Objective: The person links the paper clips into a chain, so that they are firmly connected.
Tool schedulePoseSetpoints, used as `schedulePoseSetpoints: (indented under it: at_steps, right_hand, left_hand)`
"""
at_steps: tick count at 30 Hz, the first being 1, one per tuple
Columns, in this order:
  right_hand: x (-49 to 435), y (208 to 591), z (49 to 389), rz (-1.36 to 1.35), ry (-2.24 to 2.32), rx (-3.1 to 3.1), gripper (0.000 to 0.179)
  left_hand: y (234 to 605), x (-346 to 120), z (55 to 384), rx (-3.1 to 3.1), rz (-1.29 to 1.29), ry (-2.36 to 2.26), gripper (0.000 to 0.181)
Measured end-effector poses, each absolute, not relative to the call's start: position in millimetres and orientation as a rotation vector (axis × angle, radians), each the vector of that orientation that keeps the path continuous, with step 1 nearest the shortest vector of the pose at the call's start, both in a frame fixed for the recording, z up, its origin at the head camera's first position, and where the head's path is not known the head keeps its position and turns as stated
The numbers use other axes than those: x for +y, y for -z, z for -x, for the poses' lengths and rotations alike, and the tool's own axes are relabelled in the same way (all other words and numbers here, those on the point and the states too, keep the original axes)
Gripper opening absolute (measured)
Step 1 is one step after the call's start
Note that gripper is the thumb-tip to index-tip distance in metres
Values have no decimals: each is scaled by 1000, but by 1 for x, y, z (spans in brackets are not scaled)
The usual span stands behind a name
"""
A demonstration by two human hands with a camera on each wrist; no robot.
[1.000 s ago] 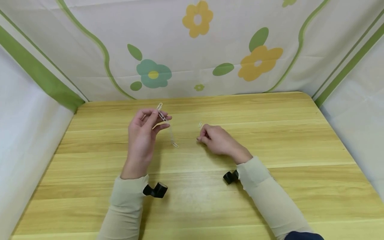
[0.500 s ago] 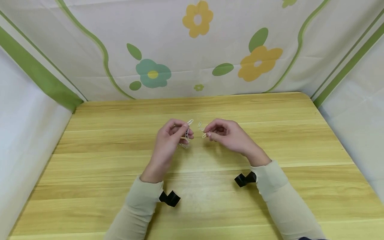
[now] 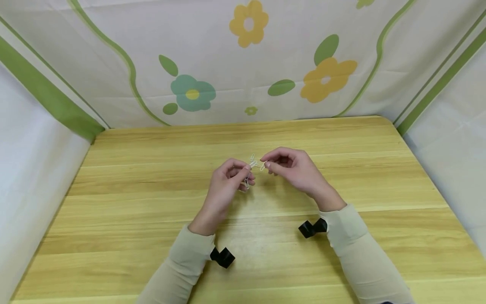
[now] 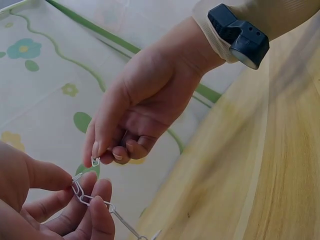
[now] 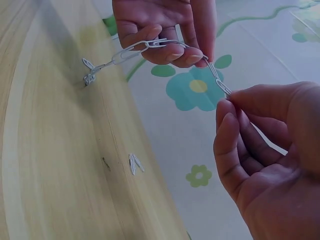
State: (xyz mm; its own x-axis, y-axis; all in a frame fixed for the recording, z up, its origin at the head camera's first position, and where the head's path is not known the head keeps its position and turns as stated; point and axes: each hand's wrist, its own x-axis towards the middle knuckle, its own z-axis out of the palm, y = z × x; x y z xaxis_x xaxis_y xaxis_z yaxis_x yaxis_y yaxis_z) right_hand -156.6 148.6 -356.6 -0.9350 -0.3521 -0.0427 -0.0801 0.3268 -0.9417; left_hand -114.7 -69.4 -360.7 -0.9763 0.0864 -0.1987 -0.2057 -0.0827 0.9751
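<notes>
My left hand (image 3: 228, 183) pinches the top of a chain of white paper clips (image 5: 131, 53) between thumb and forefinger. The chain drapes over its other fingers, and in the right wrist view its lower end hangs close over the table. Facing it, my right hand (image 3: 296, 166) pinches a single white paper clip (image 4: 95, 161) between thumb and fingertip. In the right wrist view that clip lines up end to end with the chain's top clip (image 5: 212, 69); in the left wrist view a small gap shows between them. Fingertips partly cover both clips.
Loose white paper clips (image 5: 134, 164) lie on the wooden table (image 3: 360, 169) just beyond the hands. A flower-print cloth (image 3: 247, 67) stands behind the table's back edge, with white cloth at both sides. Black wrist cameras (image 3: 223, 257) jut from the sleeves.
My left hand has moved right with the chain, up to the right hand. The right hand has lifted a paper clip and shifted slightly right, turning its fingertips toward the left hand.
</notes>
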Motion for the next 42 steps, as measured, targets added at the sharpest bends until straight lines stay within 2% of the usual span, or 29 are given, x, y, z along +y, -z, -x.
schedulePoseSetpoints:
  at_steps: [14,23,31,42]
  right_hand:
    - [142,357,154,323,1681,2432,16]
    - [143,357,157,301,1641,2449,23]
    - [147,356,157,280,1619,2434,16]
    - [154,356,153,275,1631,2451,21]
  left_hand:
    - [361,-67,113,1997,126,-2155,13]
    - [359,-68,113,2001,150,-2159,16]
    - [357,-60,114,1985,163,-2158,12]
    - [355,-51,114,1964,129,-2144,11]
